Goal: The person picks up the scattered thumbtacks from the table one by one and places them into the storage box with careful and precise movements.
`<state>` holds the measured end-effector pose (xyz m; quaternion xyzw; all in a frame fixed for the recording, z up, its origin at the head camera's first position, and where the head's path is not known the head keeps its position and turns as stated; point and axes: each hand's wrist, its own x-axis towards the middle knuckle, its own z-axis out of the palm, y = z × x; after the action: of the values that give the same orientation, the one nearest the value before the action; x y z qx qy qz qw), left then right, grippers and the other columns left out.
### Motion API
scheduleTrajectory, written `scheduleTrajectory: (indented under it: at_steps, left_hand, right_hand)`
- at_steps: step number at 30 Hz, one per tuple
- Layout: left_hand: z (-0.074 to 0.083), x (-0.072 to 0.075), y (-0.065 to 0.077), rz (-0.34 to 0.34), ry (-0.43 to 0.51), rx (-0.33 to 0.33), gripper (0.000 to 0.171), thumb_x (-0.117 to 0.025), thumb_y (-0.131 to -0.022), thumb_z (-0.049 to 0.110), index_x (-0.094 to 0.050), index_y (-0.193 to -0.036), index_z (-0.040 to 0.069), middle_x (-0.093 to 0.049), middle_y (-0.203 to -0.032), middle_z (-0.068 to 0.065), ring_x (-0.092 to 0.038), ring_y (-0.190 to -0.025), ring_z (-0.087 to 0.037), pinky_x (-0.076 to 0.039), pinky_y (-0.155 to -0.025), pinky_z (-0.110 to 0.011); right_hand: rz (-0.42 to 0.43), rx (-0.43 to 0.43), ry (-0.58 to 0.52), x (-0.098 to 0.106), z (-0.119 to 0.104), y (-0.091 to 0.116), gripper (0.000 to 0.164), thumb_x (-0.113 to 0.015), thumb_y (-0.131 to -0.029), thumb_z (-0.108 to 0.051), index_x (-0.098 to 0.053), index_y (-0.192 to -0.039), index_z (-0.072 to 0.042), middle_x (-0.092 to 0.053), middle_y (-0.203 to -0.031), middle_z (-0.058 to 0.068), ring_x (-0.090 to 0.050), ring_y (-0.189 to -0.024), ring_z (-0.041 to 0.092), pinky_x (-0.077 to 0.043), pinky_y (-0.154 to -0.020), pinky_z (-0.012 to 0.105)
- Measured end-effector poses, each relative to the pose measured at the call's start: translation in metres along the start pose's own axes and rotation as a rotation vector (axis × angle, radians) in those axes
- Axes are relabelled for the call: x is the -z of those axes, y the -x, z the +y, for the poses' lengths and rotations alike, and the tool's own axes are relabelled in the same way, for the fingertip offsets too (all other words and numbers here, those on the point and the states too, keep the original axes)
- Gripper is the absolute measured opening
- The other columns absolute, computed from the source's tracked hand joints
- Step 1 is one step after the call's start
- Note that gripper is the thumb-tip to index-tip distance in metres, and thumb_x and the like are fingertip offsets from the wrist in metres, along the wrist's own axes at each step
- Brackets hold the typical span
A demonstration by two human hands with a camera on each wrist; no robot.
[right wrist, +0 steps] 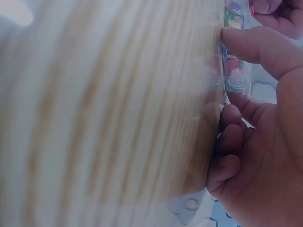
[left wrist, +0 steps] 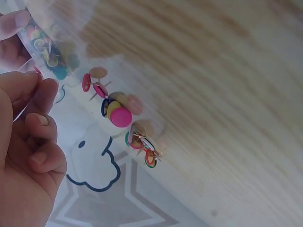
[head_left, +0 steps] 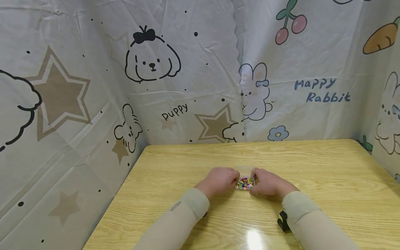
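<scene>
A small clear plastic box (head_left: pixel 245 189) full of multicoloured thumbtacks (head_left: pixel 244 183) stands on the table, its transparent lid (head_left: pixel 244 171) raised at the back. My right hand (head_left: pixel 269 182) grips the box's right side between thumb and fingers. At the box's left edge, my left hand (head_left: pixel 218 180) pinches a pinkish-red thumbtack (right wrist: pixel 252 8), mostly covered by the fingertips. Several loose thumbtacks (left wrist: pixel 120 117), pink, yellow, red and green, lie on the tabletop beside the left hand in the left wrist view; the left hand and arm hide them from the head view.
The light wood table (head_left: pixel 187 156) meets a printed cloth (head_left: pixel 193 69) hung along its back and sides. A black mount (head_left: pixel 283 221) shows under the right sleeve. Glare from a lamp shines on the table's near part.
</scene>
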<state>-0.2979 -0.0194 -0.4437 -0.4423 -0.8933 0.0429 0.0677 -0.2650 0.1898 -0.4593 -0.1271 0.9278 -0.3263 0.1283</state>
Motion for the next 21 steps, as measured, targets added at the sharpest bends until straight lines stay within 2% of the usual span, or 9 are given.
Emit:
scheduleTrajectory:
  at_steps: [10, 18, 21]
  left_hand:
    - [0.0051, 0.0006, -0.0024, -0.027, -0.026, -0.022, 0.017, -0.062, -0.092, 0.022, -0.058, -0.076, 0.028, -0.048, -0.069, 0.013, -0.04, -0.057, -0.005, -0.037, -0.048, -0.02]
    - [0.0061, 0.0017, -0.0023, -0.053, -0.035, -0.028, 0.013, -0.061, -0.094, 0.025, -0.063, -0.081, 0.028, -0.051, -0.071, 0.013, -0.042, -0.058, -0.003, -0.04, -0.051, -0.02]
    - [0.0052, 0.0011, -0.0014, -0.057, -0.023, -0.026, 0.012, -0.06, -0.094, 0.024, -0.067, -0.085, 0.028, -0.056, -0.076, 0.014, -0.046, -0.063, 0.0, -0.044, -0.055, -0.019]
  right_hand:
    - [-0.001, 0.0, 0.0, -0.0001, 0.0004, 0.0, 0.041, -0.078, -0.068, -0.019, -0.048, -0.095, -0.01, -0.053, -0.093, 0.005, -0.047, -0.077, 0.02, -0.041, -0.072, 0.039]
    - [0.0, -0.009, 0.011, -0.0006, 0.0021, -0.002, 0.042, -0.078, -0.068, -0.02, -0.048, -0.095, -0.01, -0.052, -0.092, 0.005, -0.047, -0.076, 0.02, -0.041, -0.07, 0.038]
    - [-0.002, -0.001, 0.006, -0.0006, 0.0019, -0.0017, 0.042, -0.078, -0.068, -0.02, -0.048, -0.095, -0.01, -0.053, -0.093, 0.005, -0.047, -0.076, 0.02, -0.041, -0.071, 0.039]
